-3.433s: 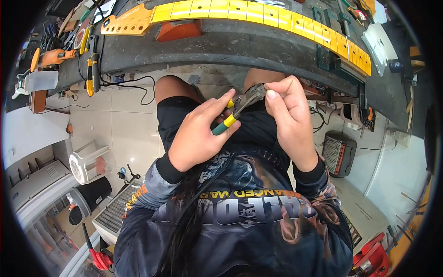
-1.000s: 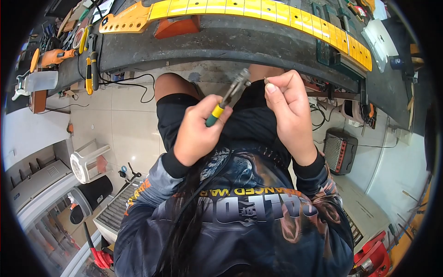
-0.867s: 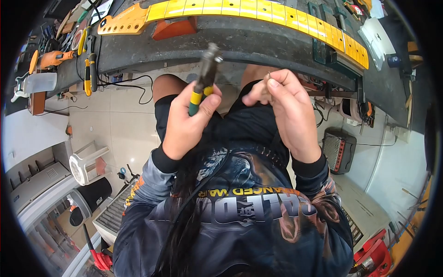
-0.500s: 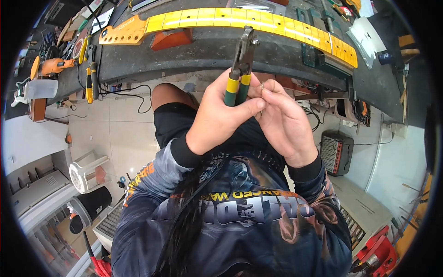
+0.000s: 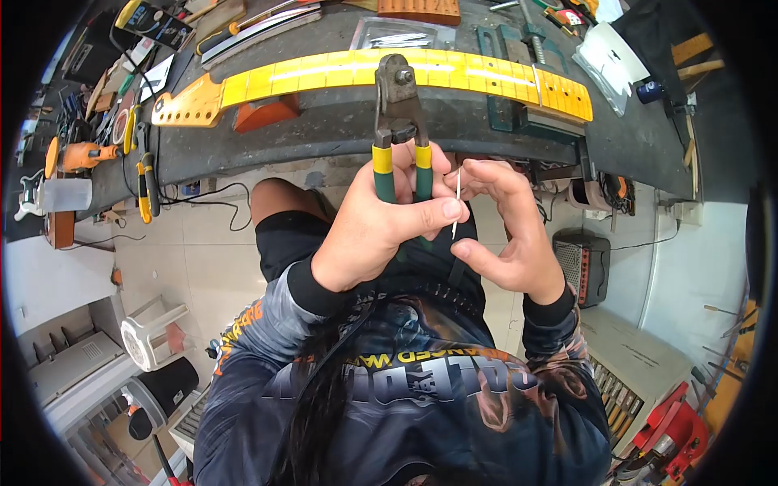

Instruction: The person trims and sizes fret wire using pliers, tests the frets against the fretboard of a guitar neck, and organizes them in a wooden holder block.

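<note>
My left hand point(image 5: 377, 215) is wrapped round green and yellow handled pliers point(image 5: 400, 121), whose jaws point up toward the bench. Between its thumb and fingertips it also pinches a thin metal strip point(image 5: 458, 202), held nearly upright. My right hand point(image 5: 515, 235) is just right of the strip, with thumb and fingers spread apart; its fingertips are close to the strip's upper end. Beyond the hands a yellow guitar neck point(image 5: 316, 74) lies across the bench, its headstock point(image 5: 188, 104) at the left, over a red-brown support block point(image 5: 266, 112).
The dark bench point(image 5: 324, 121) holds a plastic bag of metal strips point(image 5: 401, 34), a green vise point(image 5: 506, 73), and yellow-black pliers point(image 5: 146, 178). An orange power tool point(image 5: 81, 155) lies at the left. Below stand a white stool point(image 5: 150, 332) and a speaker box point(image 5: 582, 266).
The pliers' handles have spread wider. My right thumb and fingers have come off the strip and parted, showing more of it. The bench and neck appear lower and further left in view.
</note>
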{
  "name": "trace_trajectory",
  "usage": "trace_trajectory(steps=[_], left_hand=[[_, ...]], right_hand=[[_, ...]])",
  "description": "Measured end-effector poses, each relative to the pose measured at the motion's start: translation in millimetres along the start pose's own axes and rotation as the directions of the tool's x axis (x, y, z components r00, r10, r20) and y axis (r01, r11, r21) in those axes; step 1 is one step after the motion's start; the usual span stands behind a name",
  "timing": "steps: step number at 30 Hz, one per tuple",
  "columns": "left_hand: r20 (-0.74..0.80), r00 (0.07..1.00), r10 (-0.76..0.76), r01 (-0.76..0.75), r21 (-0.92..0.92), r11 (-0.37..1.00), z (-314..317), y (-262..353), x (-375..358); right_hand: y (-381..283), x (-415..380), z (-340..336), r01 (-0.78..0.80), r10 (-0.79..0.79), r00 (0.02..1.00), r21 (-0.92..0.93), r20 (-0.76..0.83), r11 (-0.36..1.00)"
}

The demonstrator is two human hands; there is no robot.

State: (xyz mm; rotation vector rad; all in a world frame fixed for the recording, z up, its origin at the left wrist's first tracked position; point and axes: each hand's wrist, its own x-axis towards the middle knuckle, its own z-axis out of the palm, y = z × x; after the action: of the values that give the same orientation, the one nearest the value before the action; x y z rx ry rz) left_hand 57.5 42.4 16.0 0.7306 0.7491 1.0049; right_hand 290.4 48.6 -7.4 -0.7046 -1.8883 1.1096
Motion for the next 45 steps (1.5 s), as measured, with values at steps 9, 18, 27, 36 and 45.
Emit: trace_trajectory(steps=[9,18,27,36,45], left_hand=[[0.082,0.995,-0.050,0.054,-0.050,0.997,17,6,27],[0.149,0.988,-0.041,0.054,-0.082,0.995,25,11,55],[0.444,0.887,-0.124,-0.222,0.648,0.729,-50,-42,65],[0.460,0.794,-0.397,-0.170,0.796,0.581,-81,-112,82],[0.416,0.773,-0.478,-0.106,0.829,0.550,-83,-111,95]], right_hand=[[-5,7,-28,-0.012,0.010,0.999,-0.059,-0.044,0.998],[-18,33,-62,0.019,-0.022,1.000,-0.311,-0.009,0.950],[-22,92,-134,-0.177,0.211,0.977,-0.661,-0.029,0.729],[-10,112,-138,-0.275,0.382,0.924,-0.677,0.009,0.683],[-11,119,-137,-0.273,0.425,0.905,-0.727,0.029,0.630]])
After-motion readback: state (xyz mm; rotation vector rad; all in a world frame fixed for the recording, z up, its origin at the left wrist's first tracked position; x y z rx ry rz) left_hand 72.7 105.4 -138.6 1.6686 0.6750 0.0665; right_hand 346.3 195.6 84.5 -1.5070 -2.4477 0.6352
